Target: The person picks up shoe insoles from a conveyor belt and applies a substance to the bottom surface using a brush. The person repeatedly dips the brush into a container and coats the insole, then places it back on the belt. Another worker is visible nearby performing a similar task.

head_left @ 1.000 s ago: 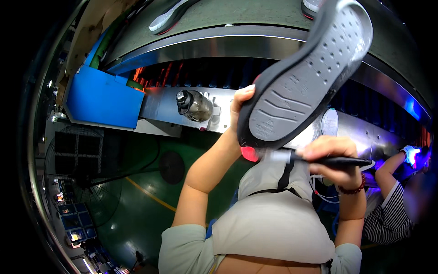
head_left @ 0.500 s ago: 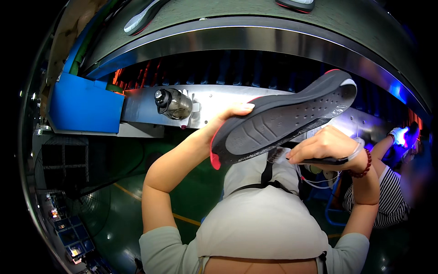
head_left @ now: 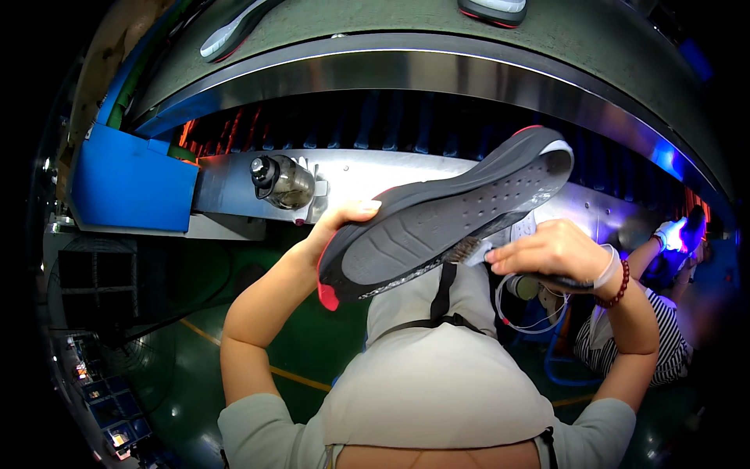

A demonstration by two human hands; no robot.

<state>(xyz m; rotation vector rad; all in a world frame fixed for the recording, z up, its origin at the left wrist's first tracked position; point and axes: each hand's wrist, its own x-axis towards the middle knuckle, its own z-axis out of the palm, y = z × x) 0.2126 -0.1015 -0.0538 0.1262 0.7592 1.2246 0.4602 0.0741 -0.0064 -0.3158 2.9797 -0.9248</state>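
A grey and black shoe sole [head_left: 441, 227] with red trim and a dotted, grooved face hangs tilted in front of me, its far end up to the right. My left hand [head_left: 334, 223] grips it near its lower left end, thumb over the upper edge. In my right hand [head_left: 556, 252] is a brush [head_left: 469, 252], its dark handle running back under the palm. The bristles meet the sole's near edge around mid-length, where a shiny wet-looking strip runs along the rim.
Beyond a metal ledge [head_left: 230, 191] with a dark bottle [head_left: 283, 181] runs a green conveyor belt [head_left: 375, 17] carrying more soles [head_left: 494, 11]. A blue box-shaped housing [head_left: 133, 184] stands left. At right, a co-worker's gloved hand [head_left: 670, 234] is lit blue.
The sole has shifted left and slightly down with my left hand. The brush has moved along the sole's near edge, farther from the red lower tip. The whole view has drifted a little.
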